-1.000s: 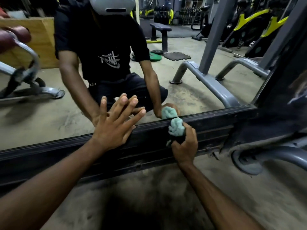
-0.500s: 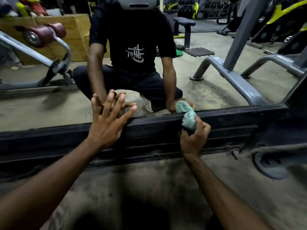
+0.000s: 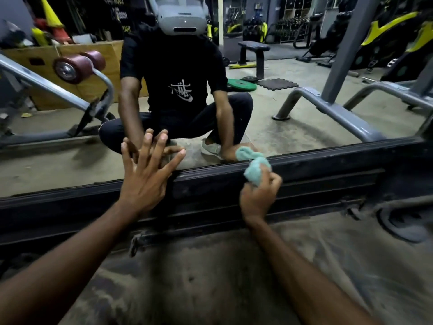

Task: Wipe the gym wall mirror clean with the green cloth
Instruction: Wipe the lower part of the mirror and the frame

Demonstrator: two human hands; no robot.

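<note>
Two bare hands at the foot of one large wall mirror [image 3: 304, 127] in one black metal frame [image 3: 328, 165]. Left hand [image 3: 145, 181] flat on the glass, fingers straight and spread. To its right, right hand [image 3: 259, 198] curled round one bunched green cloth [image 3: 256, 171], held against the frame's top lip just below the glass

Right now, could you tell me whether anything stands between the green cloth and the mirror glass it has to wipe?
Nothing visible does. The green cloth, bunched in the right hand, sits at the black frame, just under the mirror glass. The left hand lies flat against the glass further left, apart from the cloth.
</note>
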